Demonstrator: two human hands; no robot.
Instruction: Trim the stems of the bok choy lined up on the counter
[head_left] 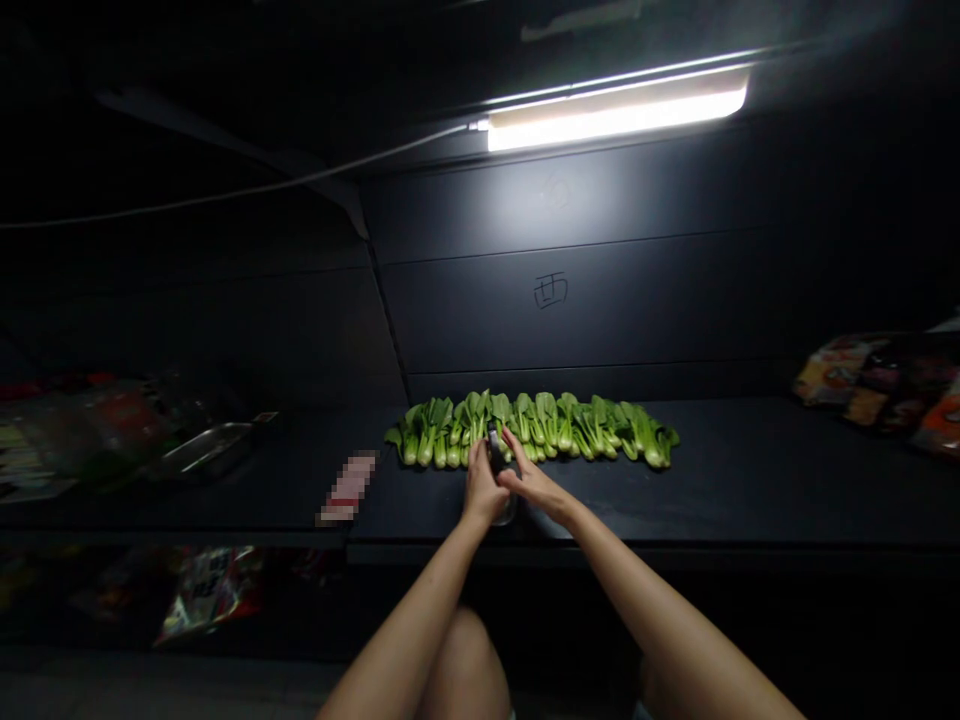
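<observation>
Left hand (482, 488) and right hand (534, 482) pinch a small bottle (498, 480) between them. A row of bok choy (585, 430) lies laid out along the worktop (750, 480).

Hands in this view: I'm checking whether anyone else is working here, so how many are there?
2. The left hand and right hand, both the wearer's, meet around a small dark object before the bok choy row; others could be out of view.
</observation>
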